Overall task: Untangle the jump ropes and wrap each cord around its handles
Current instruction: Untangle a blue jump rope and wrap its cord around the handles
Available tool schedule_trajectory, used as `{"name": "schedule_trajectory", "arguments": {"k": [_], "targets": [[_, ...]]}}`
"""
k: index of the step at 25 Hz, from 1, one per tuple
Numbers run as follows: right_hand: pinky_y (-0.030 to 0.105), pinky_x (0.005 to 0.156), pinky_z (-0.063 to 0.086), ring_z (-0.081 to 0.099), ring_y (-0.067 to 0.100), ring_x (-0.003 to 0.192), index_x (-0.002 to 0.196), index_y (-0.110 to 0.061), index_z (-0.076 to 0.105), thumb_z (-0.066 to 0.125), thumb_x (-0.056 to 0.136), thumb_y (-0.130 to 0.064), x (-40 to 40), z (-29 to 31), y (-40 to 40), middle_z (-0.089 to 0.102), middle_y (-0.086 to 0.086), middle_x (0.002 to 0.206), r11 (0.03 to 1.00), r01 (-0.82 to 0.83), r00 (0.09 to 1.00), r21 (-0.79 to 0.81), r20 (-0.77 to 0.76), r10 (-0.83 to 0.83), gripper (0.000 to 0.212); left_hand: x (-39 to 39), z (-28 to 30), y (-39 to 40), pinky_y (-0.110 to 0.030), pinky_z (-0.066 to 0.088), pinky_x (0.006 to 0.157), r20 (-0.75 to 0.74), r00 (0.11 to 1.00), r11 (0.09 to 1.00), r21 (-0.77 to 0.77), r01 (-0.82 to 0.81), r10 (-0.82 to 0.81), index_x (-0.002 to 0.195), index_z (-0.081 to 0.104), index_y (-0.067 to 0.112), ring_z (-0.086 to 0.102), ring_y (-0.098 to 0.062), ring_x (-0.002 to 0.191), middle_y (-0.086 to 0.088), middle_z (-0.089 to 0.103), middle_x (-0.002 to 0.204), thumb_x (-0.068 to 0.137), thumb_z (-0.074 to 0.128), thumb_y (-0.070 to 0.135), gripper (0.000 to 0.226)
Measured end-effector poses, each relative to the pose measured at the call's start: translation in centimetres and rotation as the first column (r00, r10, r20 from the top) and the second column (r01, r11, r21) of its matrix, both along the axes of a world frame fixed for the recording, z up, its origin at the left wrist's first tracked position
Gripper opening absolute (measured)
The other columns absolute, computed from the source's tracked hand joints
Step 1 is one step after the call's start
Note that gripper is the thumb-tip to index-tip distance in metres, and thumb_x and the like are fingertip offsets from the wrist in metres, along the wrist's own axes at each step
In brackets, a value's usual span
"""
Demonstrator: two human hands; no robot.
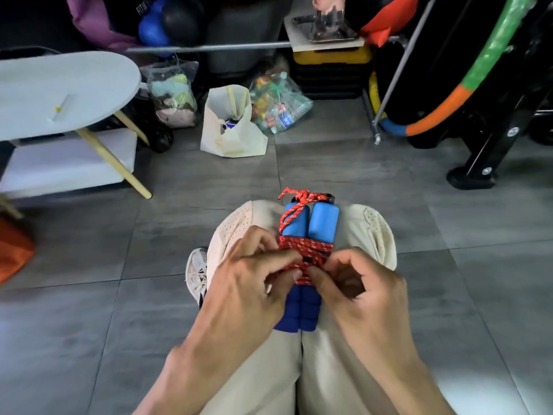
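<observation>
While the person sits with both knees together in beige trousers (329, 369), two blue foam jump-rope handles (311, 226) lie side by side on the lap, pointing away from the body. A red braided cord with white flecks (305, 250) is wound many times around the middle of the pair, and one strand goes up along the left handle to a knot at the far ends. The left hand (248, 280) has its fingers curled, and its fingertips pinch the cord on the left side of the winding. The right hand (365, 289) is curled too, and its thumb and forefinger pinch the cord at the near edge of the winding, just beside the left fingertips. A white sneaker (197, 271) shows beside the left knee on the grey tiled floor (89, 295). Farther away on the floor stand a cream fabric bag (233, 136) and a clear plastic bag of colourful items (278, 106), close together. A white oval bench with wooden legs (59, 91) is at the left, and a green and orange padded hoop (478, 73) leans at the right.
</observation>
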State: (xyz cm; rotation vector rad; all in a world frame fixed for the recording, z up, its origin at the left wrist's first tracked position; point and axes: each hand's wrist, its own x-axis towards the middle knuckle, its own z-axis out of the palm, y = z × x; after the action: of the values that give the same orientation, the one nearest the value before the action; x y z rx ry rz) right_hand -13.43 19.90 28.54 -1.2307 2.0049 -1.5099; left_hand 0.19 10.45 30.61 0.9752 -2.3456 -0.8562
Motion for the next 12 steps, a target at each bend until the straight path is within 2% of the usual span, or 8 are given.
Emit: {"name": "schedule_trajectory", "arguments": {"k": [3, 7, 10, 12], "targets": [[0.022, 0.056, 0.048, 0.061, 0.011, 0.061, 0.077, -0.018, 0.064, 0.074, 0.078, -0.010, -0.2, -0.3, 0.3, 0.063, -0.009, 0.072, 0.999, -0.036, 0.993, -0.018, -0.110, 0.034, 0.013, -0.2, 0.1, -0.4, -0.007, 0.038, 0.069, 0.052, 0.996, 0.997, -0.016, 0.071, -0.070, 0.091, 0.070, 0.029, 0.050, -0.003, 0.080, 0.016, 0.045, 0.094, 0.083, 0.067, 0.021, 0.011], [0.025, 0.054, 0.048, 0.059, 0.009, 0.061, 0.079, -0.016, 0.065, 0.073, 0.075, -0.010, -0.1, -0.7, 0.5, 0.063, -0.009, 0.074, 0.999, -0.023, 0.982, -0.032, -0.186, 0.016, 0.010, -0.9, 0.1, -1.0, -0.022, 0.043, 0.070, 0.107, 0.991, 0.996, -0.014, 0.084, -0.082, 0.085, 0.060, 0.022, 0.048, -0.006, 0.079, 0.013, 0.044, 0.095, 0.080, 0.070, 0.011, 0.016], [0.028, 0.057, 0.050, 0.061, 0.007, 0.064, 0.083, -0.014, 0.069, 0.073, 0.076, -0.010, 0.1, -1.2, 0.6, 0.065, -0.008, 0.077, 0.997, 0.031, 0.975, -0.069, -0.217, -0.046, 0.009, -1.0, -0.1, -0.9, -0.027, 0.042, 0.071, 0.092, 0.989, 0.989, -0.085, 0.122, -0.115, 0.084, 0.056, 0.018, 0.047, -0.011, 0.083, 0.010, 0.044, 0.096, 0.080, 0.061, 0.013, 0.008], [0.027, 0.063, 0.053, 0.065, 0.006, 0.071, 0.092, -0.014, 0.072, 0.072, 0.078, -0.008, 0.3, -1.6, 0.6, 0.069, -0.009, 0.084, 0.992, 0.070, 0.976, -0.101, -0.200, -0.089, 0.015, -0.9, -0.5, -0.7, -0.034, 0.046, 0.070, 0.075, 0.989, 0.980, -0.145, 0.140, -0.130, 0.086, 0.056, 0.016, 0.050, -0.015, 0.084, 0.006, 0.047, 0.098, 0.084, 0.055, 0.017, 0.002]]}}
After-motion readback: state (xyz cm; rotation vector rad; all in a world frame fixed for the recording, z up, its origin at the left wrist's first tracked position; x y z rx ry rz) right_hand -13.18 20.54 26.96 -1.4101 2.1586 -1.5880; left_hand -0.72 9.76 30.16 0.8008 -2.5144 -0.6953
